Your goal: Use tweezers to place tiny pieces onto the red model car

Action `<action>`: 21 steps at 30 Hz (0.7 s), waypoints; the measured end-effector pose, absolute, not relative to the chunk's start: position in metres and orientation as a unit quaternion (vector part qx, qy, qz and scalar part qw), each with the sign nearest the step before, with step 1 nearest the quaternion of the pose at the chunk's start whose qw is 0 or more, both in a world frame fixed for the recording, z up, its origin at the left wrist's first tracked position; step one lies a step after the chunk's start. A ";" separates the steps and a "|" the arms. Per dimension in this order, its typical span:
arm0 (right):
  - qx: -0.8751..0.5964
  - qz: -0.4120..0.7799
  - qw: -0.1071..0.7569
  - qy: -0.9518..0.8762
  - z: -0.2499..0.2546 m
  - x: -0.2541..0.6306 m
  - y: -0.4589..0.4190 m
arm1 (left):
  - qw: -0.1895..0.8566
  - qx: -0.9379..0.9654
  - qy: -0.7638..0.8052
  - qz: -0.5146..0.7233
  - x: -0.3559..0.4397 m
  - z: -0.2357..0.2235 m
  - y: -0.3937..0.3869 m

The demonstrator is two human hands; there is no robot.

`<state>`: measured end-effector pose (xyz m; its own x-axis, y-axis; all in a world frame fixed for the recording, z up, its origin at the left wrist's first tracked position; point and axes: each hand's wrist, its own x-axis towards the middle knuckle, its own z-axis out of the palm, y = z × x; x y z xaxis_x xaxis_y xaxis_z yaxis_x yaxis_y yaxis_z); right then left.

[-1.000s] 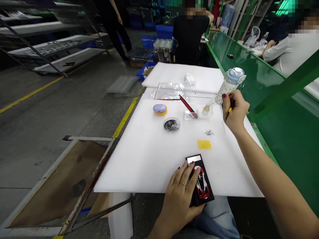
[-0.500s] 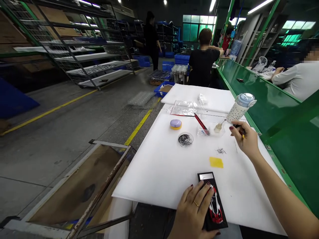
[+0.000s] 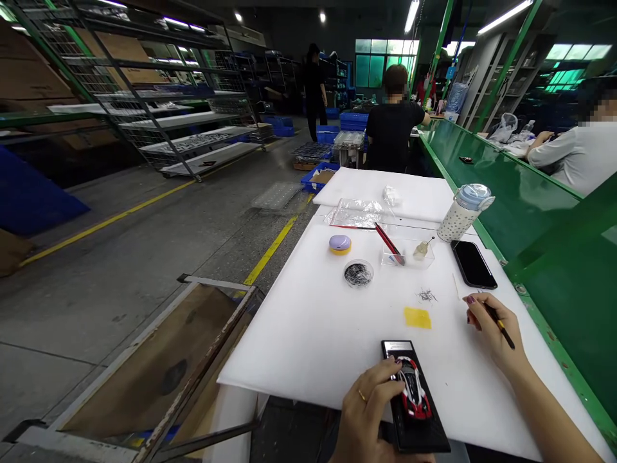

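My left hand [image 3: 369,411] grips a red-and-white model car [image 3: 414,389] on its black display base [image 3: 431,437] at the table's near edge. Its fingertips rest on the car's left side, and the thumb is low by the base. To the right, my right hand [image 3: 496,328] is closed round a slim black pen-like tool [image 3: 504,331] with a yellow band; its exact kind is unclear. Between the hands lie a yellow pad [image 3: 417,317] and a small pile of thin dark slivers [image 3: 427,296]. A round clear dish [image 3: 358,274] holds more slivers.
Beyond are a clear tray [image 3: 409,259] with red-and-black tweezers [image 3: 388,241] and a small bottle [image 3: 421,249], a purple-and-yellow case [image 3: 340,244], a phone [image 3: 473,263] and a dotted tumbler [image 3: 460,215]. A green conveyor bench [image 3: 544,238] borders the right. Co-workers are ahead and right.
My right hand has come down and nearer from beside the tumbler, uncovering the phone. The left fingers have drawn back and curled, showing more of the car.
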<state>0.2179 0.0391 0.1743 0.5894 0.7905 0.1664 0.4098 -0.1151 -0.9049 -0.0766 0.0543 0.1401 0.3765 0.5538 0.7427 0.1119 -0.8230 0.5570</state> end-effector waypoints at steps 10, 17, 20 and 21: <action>-0.712 0.229 0.530 -0.401 0.168 0.215 0.036 | 0.323 0.741 0.206 0.552 -0.074 0.140 0.051; -0.712 0.254 0.525 -0.391 0.174 0.208 0.036 | 0.326 0.719 0.212 0.576 -0.073 0.142 0.054; -0.707 0.255 0.535 -0.386 0.178 0.206 0.037 | 0.320 0.714 0.223 0.582 -0.072 0.146 0.052; -0.705 0.255 0.539 -0.383 0.178 0.206 0.037 | 0.322 0.711 0.226 0.583 -0.072 0.147 0.052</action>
